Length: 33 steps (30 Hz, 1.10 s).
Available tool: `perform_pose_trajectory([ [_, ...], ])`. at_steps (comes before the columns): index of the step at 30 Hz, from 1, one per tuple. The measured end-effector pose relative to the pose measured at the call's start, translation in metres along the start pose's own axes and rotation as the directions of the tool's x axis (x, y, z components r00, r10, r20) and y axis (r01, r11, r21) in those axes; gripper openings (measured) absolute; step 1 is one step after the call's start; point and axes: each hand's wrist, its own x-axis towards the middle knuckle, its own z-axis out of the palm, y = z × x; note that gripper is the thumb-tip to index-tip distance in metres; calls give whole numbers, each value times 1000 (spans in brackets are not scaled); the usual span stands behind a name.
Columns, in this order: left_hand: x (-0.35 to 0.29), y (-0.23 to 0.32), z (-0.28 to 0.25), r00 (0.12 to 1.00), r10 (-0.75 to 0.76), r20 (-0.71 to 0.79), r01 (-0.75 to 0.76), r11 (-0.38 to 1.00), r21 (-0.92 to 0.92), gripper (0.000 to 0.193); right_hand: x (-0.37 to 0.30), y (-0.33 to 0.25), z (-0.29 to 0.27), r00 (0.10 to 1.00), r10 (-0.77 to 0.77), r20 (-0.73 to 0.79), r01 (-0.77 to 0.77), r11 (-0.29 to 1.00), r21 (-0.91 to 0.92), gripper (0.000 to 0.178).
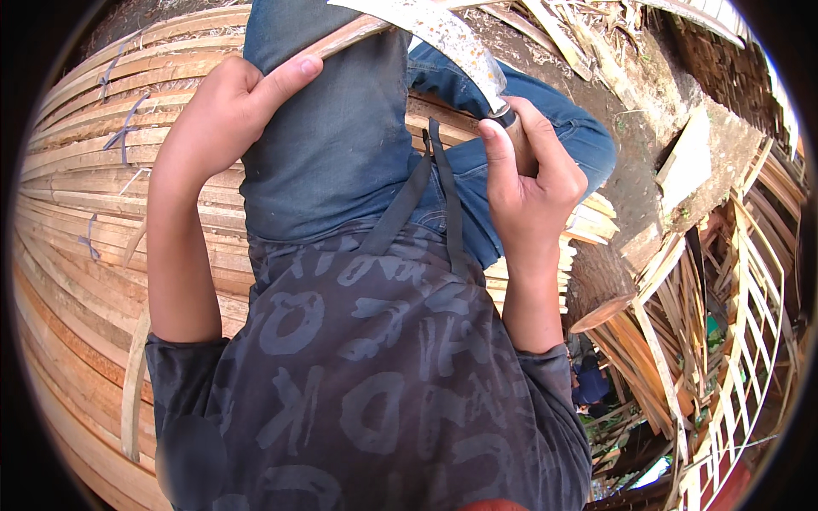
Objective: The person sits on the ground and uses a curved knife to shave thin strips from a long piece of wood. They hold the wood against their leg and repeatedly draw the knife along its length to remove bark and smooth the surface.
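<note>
My right hand [538, 175] is closed around the wooden handle of a curved knife [467, 53], its thumb lying along the handle near the dark collar. The broad, sickle-like blade is speckled with rust-coloured marks and arcs up and left past the top edge of the view. My left hand [223, 119] grips the near end of a wooden strip [348, 36], thumb on top and the other fingers mostly hidden. That strip rests across my jeans-clad knee [328, 128] and passes behind the blade, running on toward the upper right.
Bundles of sawn wooden slats [94, 162], tied with blue-grey cord [123, 136], spread under and left of me. To the right are a cut log [603, 289], a flat stone slab [724, 140], piled thin strips [648, 366] and a pale lattice [750, 341]. Wood scraps litter the ground ahead.
</note>
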Motion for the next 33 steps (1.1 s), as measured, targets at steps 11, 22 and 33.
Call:
perform_pose_trajectory([
  [11,0,6,-3,998,-20,58,14,995,98,71,6,16,-18,997,-10,-77,3,995,-96,24],
  [22,4,-11,-7,1000,8,18,-7,998,-56,77,-7,129,-118,811,399,-428,-455,890,-34,26],
  [33,19,3,-17,950,-39,311,12,996,88,73,3,13,-1,983,149,-105,-125,971,202,24],
])
